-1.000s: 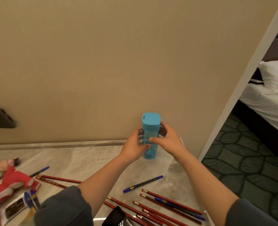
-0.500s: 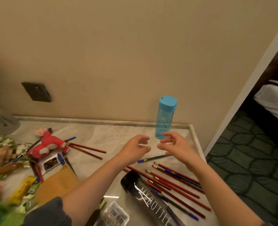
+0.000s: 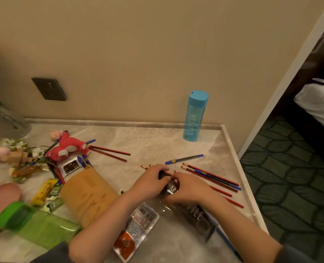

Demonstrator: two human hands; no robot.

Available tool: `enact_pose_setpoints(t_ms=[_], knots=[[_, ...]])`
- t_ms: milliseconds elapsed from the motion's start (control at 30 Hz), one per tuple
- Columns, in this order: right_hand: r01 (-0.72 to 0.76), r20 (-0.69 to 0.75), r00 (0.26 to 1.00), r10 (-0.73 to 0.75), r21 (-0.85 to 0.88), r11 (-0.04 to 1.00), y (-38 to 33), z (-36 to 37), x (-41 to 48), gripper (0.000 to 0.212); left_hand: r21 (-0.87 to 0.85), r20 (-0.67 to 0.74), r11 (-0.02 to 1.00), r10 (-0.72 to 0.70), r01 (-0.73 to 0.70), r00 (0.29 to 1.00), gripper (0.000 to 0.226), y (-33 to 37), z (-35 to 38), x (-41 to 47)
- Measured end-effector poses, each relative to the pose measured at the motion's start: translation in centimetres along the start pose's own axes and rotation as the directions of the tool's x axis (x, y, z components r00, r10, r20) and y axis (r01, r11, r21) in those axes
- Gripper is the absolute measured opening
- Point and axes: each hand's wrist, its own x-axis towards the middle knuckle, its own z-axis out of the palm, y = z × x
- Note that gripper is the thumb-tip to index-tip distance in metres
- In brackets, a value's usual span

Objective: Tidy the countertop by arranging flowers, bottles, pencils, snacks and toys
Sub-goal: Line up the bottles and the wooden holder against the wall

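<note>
A clear dark-tinted bottle with white lettering [image 3: 193,215] lies on its side on the marble countertop [image 3: 157,141]. The left hand [image 3: 149,184] and right hand [image 3: 188,188] both clasp its black cap end. Red pencils [image 3: 212,177] lie scattered just beyond. Farther back, a translucent blue bottle with a blue lid [image 3: 194,116] stands upright by the beige wall [image 3: 138,54]

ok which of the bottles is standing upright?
The blue bottle, standing by the back wall. The clear black-capped bottle under both hands and the green bottle lie on their sides.
</note>
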Motion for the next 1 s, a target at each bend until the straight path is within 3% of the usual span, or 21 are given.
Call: enact_pose_setpoints(t_ms=[167, 267, 333, 467, 633, 767, 900, 1000], knots=[[-0.019, 0.009, 1.000, 0.018, 0.156, 0.988, -0.1, -1.4, -0.4, 0.053, -0.108, -0.094, 0.994, -0.004, -0.006, 0.996, 0.042, 1.1, -0.9, -0.3], [0.005, -0.124, 0.992, 0.027, 0.244, 0.970, -0.3, -3.6, -0.4, 0.054, -0.292, -0.184, 0.956, -0.065, 0.009, 0.981, 0.071, 3.0, -2.2, 0.2], [0.054, -0.271, 0.962, 0.027, 0.286, 0.957, -0.5, -5.0, -0.1, 0.059, -0.394, -0.165, 0.918, -0.122, 0.048, 0.979, 0.084, 4.5, -3.2, 0.9], [0.228, -0.460, 0.887, -0.044, 0.353, 0.907, -1.0, -7.5, 1.0, 0.072, -0.512, -0.123, 0.858, -0.124, 0.045, 0.985, 0.074, 7.4, -4.7, 2.8], [0.295, -0.494, 0.866, -0.077, 0.380, 0.877, -0.3, -10.9, 2.9, 0.077, -0.489, -0.231, 0.863, 0.009, -0.125, 0.973, 0.072, 8.9, -6.4, 6.0], [0.176, -0.560, 0.805, 0.198, 0.543, 0.821, 1.9, -12.7, 5.8, 0.064, -0.466, -0.277, 0.872, 0.018, -0.151, 0.961, 0.076, 9.1, -7.9, 9.0], [0.115, -0.499, 0.826, 0.263, 0.607, 0.786, 3.7, -13.5, 8.7, 0.094, -0.447, -0.256, 0.882, 0.039, -0.153, 0.966, 0.072, 8.9, -8.4, 12.3], [0.117, -0.471, 0.849, 0.238, 0.609, 0.785, 4.5, -13.7, 10.8, 0.097, -0.399, -0.228, 0.904, 0.066, -0.155, 0.971, 0.074, 8.4, -8.4, 14.4]])
